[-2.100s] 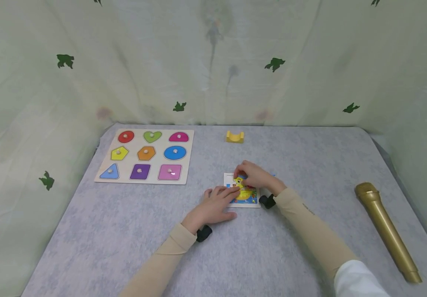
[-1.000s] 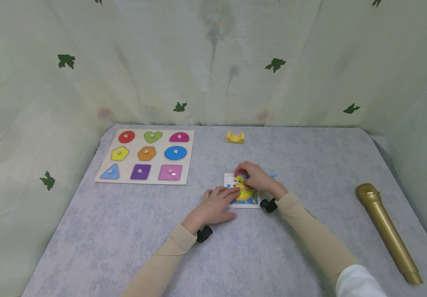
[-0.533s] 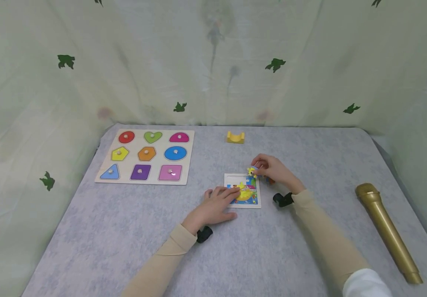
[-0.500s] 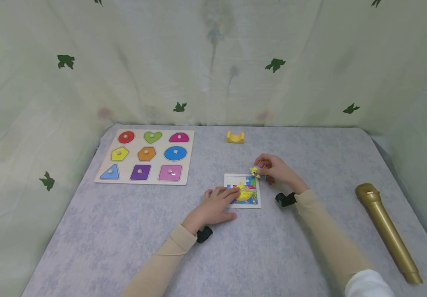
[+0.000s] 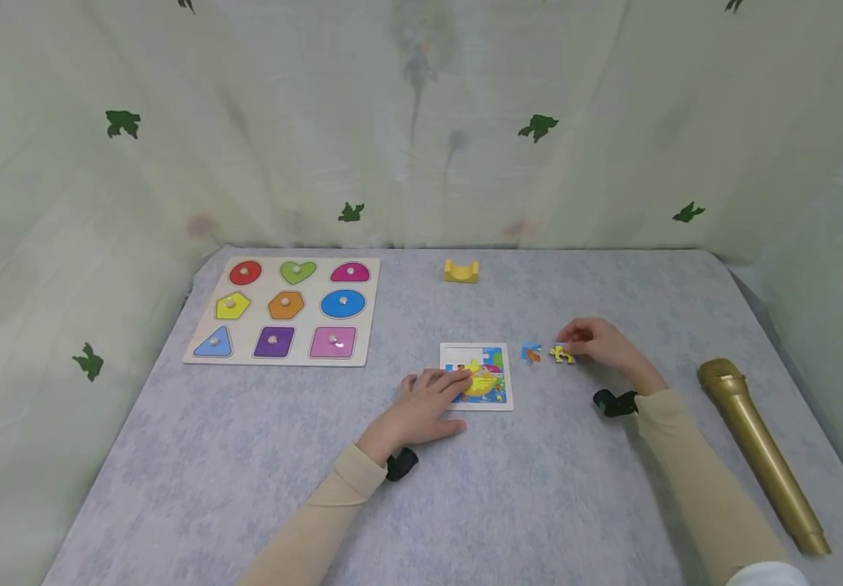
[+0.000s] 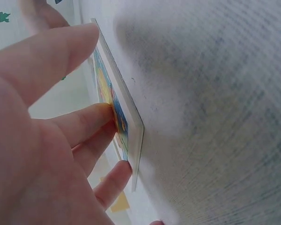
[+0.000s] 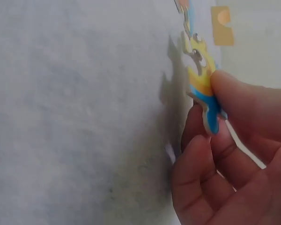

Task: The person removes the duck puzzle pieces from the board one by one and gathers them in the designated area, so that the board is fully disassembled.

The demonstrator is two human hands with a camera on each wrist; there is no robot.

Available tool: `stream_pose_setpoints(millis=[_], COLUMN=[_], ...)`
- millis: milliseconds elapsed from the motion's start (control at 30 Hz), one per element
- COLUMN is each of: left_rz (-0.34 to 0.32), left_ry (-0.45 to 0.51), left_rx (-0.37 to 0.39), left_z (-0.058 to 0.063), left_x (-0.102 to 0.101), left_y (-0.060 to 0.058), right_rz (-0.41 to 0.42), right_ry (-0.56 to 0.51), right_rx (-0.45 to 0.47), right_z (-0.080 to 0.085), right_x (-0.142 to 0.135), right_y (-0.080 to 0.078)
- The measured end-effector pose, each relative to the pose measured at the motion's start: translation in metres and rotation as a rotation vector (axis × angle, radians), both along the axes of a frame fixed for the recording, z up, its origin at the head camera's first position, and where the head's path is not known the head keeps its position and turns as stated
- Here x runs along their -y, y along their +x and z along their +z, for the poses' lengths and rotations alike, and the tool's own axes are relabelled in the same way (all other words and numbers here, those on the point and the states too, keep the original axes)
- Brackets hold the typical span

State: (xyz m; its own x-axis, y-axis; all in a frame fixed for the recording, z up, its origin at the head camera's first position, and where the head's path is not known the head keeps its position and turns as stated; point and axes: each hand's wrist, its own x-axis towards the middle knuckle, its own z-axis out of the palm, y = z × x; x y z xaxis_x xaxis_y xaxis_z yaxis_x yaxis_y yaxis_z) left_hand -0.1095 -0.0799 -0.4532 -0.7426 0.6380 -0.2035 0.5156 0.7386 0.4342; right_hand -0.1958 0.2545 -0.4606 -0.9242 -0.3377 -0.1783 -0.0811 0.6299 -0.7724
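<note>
A small jigsaw puzzle (image 5: 496,397) in a white frame lies mid-table, showing a yellow duck on blue. Its upper left part is bare board. My left hand (image 5: 425,409) rests straight fingers on its left side; in the left wrist view the fingertips (image 6: 105,112) press on its face. To the right of it, my right hand (image 5: 607,348) pinches a yellow and blue puzzle piece (image 7: 203,79) between thumb and fingers, close over the table. Between the puzzle and that hand lies a loose blue and orange puzzle piece (image 5: 531,353).
A white shape board (image 5: 294,325) with several coloured knobbed shapes lies at the back left. Near the back edge stands a yellow block (image 5: 461,275) with a curved notch. A gold microphone (image 5: 762,456) lies along the right side.
My right hand has lifted the yellow puzzle piece off the puzzle and carried it right, past the loose blue and orange piece. My left hand stays on the puzzle.
</note>
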Motion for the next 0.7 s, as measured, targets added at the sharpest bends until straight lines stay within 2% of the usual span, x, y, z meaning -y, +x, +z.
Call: stream_pose_setpoints(millis=[267,400,533,700], left_rz=[0.001,0.005,0.013,0.018], left_ry=[0.002,0.000,-0.002,0.002], left_rx=[-0.008,-0.022,-0.050,-0.086], left_z=[-0.002,-0.003,-0.003,-0.005], left_x=[0.000,0.000,-0.002,-0.004], left_y=[0.000,-0.001,-0.002,-0.004], right_rz=[-0.041,-0.022,-0.006,0.017], right_ry=[0.214,0.277,0.279,0.151], right_rx=[-0.100,-0.141,-0.186,-0.186], right_z=[-0.002,0.000,0.000,0.000], right_x=[0.012,0.016,0.018,0.030], right_y=[0.008,0.010,0.010,0.009])
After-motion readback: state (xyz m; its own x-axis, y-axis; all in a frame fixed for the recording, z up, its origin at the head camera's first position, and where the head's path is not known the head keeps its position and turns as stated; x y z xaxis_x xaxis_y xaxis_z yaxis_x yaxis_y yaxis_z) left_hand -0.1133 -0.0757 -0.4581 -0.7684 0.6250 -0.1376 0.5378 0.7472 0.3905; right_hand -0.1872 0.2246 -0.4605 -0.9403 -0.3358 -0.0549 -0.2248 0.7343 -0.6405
